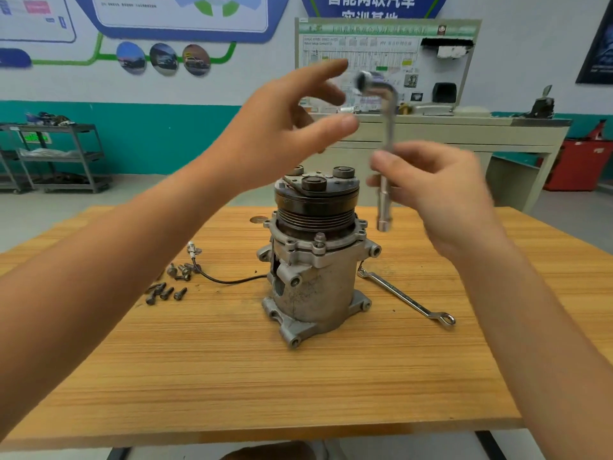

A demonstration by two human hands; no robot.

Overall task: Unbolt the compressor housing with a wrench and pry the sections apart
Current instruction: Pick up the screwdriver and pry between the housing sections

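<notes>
Compressor [315, 257]: stands upright at the middle of the counter [232, 376], grooved pulley and clutch plate on top, mounting ears at the base. No label readable on the housing.
Flange: one bolt head [320, 240] stands up from it just below the pulley.
Right hand [438, 190]: fingers curled round the shaft of an L-shaped socket wrench [387, 141], gripping at mid-length.
Wrench position: held upright in the air, just right of the pulley. The bent end is on top, and the lower socket end hangs clear of the counter.
Left hand [282, 141]: raised above the compressor, fingers spread wide and holding nothing, fingertips near the wrench's bent end. Blur hides whether they touch.
Loose bolts [166, 290]: small cluster lying on the counter left of the compressor.
Connector [194, 251]: pale plug beside the bolts, black wire running to the housing.
Ring spanner [406, 295]: flat on the counter, right of the compressor. Its markings are too small to read.
Wall sign [371, 1]: white characters on blue, "智能网联汽车". The row below is partly hidden.
Training board [384, 54]: green header, text blurred. Only "HV" is readable.
</notes>
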